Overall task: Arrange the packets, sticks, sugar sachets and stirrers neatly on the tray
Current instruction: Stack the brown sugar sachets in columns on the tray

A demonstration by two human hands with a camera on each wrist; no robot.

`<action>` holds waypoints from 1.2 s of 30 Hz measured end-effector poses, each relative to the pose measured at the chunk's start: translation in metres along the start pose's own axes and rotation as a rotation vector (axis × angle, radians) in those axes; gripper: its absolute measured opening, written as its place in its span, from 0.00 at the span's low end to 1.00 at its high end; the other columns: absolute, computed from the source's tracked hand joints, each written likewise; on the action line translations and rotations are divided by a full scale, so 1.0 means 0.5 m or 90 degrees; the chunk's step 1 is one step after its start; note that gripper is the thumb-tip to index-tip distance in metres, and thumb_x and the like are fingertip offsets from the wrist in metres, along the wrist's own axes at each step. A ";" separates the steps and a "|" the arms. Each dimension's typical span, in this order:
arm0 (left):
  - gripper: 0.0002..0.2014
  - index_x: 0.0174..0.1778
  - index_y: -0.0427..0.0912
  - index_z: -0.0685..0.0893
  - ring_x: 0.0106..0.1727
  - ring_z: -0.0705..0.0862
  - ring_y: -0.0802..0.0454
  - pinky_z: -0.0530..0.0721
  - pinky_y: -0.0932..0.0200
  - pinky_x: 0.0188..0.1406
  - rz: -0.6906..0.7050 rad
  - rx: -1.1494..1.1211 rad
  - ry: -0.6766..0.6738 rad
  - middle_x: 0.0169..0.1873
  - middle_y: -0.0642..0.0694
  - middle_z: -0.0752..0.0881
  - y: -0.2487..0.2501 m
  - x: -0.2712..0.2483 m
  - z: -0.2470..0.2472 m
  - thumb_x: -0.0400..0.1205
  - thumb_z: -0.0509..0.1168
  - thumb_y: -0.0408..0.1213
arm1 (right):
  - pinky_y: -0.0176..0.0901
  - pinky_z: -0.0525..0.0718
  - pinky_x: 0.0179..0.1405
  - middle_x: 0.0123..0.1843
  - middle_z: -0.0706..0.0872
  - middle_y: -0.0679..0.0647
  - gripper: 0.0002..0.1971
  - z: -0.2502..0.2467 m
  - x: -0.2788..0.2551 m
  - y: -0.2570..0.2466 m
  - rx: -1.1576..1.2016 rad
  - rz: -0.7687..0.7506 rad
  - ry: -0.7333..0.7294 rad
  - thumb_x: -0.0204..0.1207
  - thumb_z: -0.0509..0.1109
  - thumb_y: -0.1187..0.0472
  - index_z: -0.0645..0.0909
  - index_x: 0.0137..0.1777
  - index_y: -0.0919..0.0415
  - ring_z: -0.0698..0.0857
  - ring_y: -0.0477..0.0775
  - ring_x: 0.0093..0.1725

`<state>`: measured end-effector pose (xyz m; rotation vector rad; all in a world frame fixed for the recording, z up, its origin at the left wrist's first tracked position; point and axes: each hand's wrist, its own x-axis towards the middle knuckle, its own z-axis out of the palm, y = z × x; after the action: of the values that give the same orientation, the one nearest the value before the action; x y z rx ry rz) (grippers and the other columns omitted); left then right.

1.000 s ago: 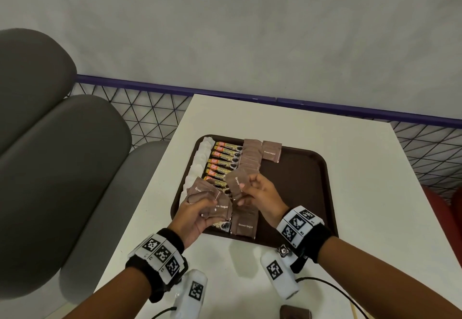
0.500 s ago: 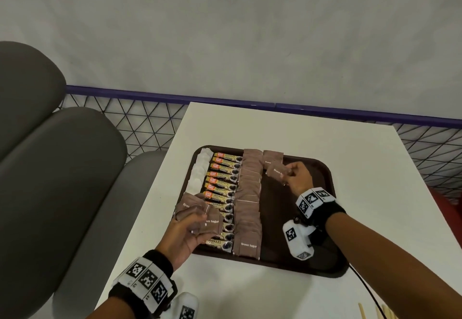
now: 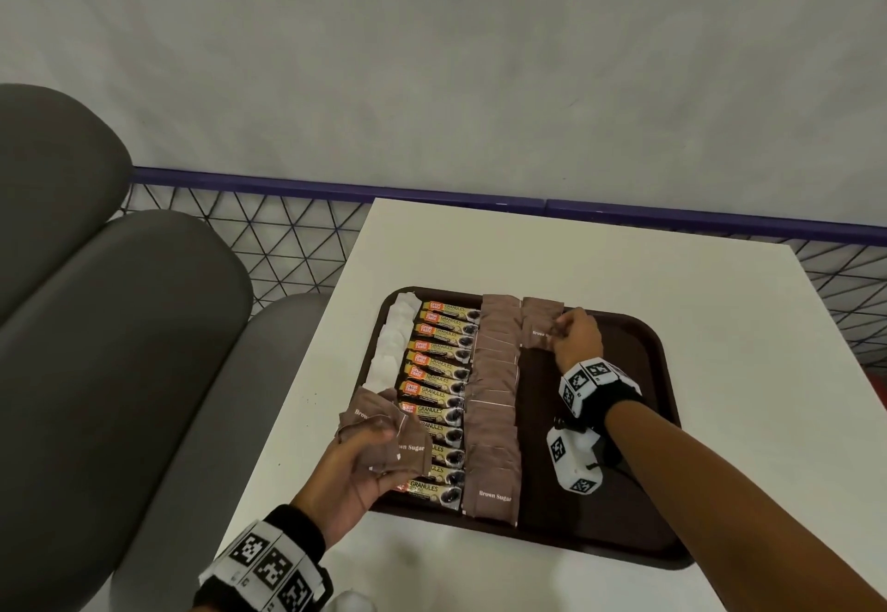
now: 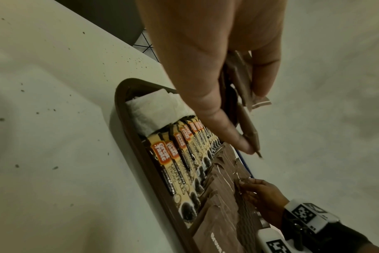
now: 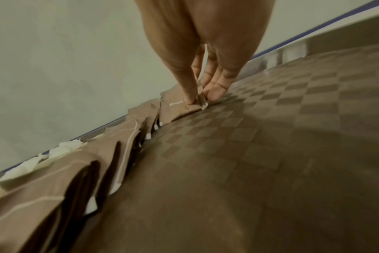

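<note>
A dark brown tray (image 3: 638, 443) lies on the white table (image 3: 528, 246). On it run a column of white sachets (image 3: 391, 347), a column of coffee sticks (image 3: 439, 395) and a column of brown sugar sachets (image 3: 494, 410). My right hand (image 3: 573, 335) pinches a brown sugar sachet (image 3: 537, 335) at the tray's far end, laying it just below another one (image 3: 542, 308); the pinch on the sachet (image 5: 180, 106) shows in the right wrist view. My left hand (image 3: 355, 462) grips a bunch of brown sugar sachets (image 3: 379, 424) over the tray's near left edge.
Grey padded seats (image 3: 96, 323) stand left of the table. A purple rail with wire mesh (image 3: 269, 227) runs behind it, under a plain wall. The right half of the tray floor (image 5: 270, 154) is bare.
My right hand took one sachet from the left hand's bunch and carried it to the tray's far end. The left hand stayed low at the tray's near left with its bunch.
</note>
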<state>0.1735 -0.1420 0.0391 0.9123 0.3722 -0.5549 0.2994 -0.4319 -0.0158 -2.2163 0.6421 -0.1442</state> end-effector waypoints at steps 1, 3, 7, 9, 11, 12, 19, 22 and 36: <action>0.26 0.59 0.45 0.83 0.55 0.86 0.32 0.89 0.46 0.37 -0.003 -0.008 -0.003 0.54 0.33 0.86 0.000 0.000 -0.001 0.63 0.70 0.29 | 0.47 0.77 0.48 0.55 0.79 0.65 0.11 0.002 0.002 0.001 -0.002 -0.006 0.001 0.70 0.64 0.78 0.72 0.43 0.62 0.81 0.65 0.50; 0.28 0.61 0.44 0.82 0.56 0.86 0.32 0.89 0.44 0.41 -0.007 -0.014 -0.006 0.57 0.33 0.85 -0.002 0.000 -0.003 0.62 0.71 0.31 | 0.47 0.76 0.46 0.55 0.79 0.66 0.11 0.007 0.006 0.004 -0.005 -0.013 0.007 0.70 0.63 0.78 0.71 0.42 0.61 0.81 0.64 0.48; 0.25 0.61 0.44 0.81 0.55 0.86 0.33 0.89 0.45 0.40 0.002 -0.009 -0.008 0.56 0.33 0.85 -0.002 0.001 0.001 0.66 0.67 0.31 | 0.50 0.76 0.49 0.58 0.77 0.68 0.09 0.008 0.006 0.010 -0.013 -0.036 0.026 0.71 0.64 0.76 0.74 0.50 0.67 0.78 0.67 0.54; 0.24 0.61 0.45 0.81 0.53 0.87 0.35 0.89 0.46 0.39 0.008 -0.005 -0.007 0.55 0.34 0.86 -0.002 0.001 0.004 0.69 0.68 0.26 | 0.53 0.74 0.57 0.61 0.74 0.69 0.16 0.003 0.000 0.012 -0.027 -0.056 0.031 0.72 0.68 0.73 0.72 0.59 0.71 0.74 0.68 0.60; 0.22 0.61 0.45 0.81 0.54 0.87 0.34 0.89 0.47 0.37 0.013 0.000 0.002 0.55 0.33 0.86 -0.001 0.001 0.005 0.71 0.65 0.24 | 0.55 0.72 0.61 0.64 0.73 0.68 0.24 -0.005 -0.016 0.007 -0.062 -0.071 0.033 0.71 0.73 0.65 0.69 0.65 0.69 0.71 0.67 0.64; 0.21 0.61 0.45 0.80 0.54 0.87 0.34 0.90 0.48 0.37 0.015 0.003 0.008 0.55 0.33 0.86 -0.003 0.001 0.005 0.72 0.63 0.24 | 0.56 0.72 0.62 0.65 0.73 0.66 0.26 -0.011 -0.026 0.001 -0.079 -0.076 0.038 0.71 0.74 0.62 0.69 0.66 0.67 0.70 0.66 0.65; 0.15 0.54 0.42 0.83 0.46 0.90 0.40 0.90 0.51 0.36 0.033 0.058 0.016 0.46 0.36 0.90 -0.015 -0.010 0.027 0.78 0.61 0.20 | 0.50 0.70 0.66 0.62 0.72 0.57 0.22 -0.033 -0.130 -0.033 -0.025 -0.221 -0.064 0.74 0.71 0.54 0.71 0.65 0.62 0.69 0.55 0.64; 0.13 0.54 0.38 0.83 0.45 0.90 0.41 0.90 0.52 0.36 0.031 0.064 0.015 0.46 0.35 0.90 -0.022 -0.020 0.038 0.77 0.63 0.21 | 0.41 0.75 0.59 0.58 0.72 0.51 0.17 -0.043 -0.206 -0.060 0.129 -0.246 -0.263 0.72 0.72 0.52 0.72 0.57 0.53 0.72 0.49 0.59; 0.22 0.64 0.38 0.80 0.53 0.85 0.36 0.90 0.45 0.44 -0.011 -0.018 -0.001 0.58 0.31 0.85 -0.036 -0.053 0.076 0.75 0.66 0.44 | 0.46 0.84 0.56 0.56 0.78 0.57 0.24 -0.018 -0.334 -0.062 0.304 -0.183 -0.547 0.63 0.74 0.43 0.71 0.55 0.50 0.81 0.53 0.55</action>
<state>0.1442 -0.1741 0.0630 0.8817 0.3860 -0.5652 0.1649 -0.3391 0.0302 -1.6620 -0.1779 0.4491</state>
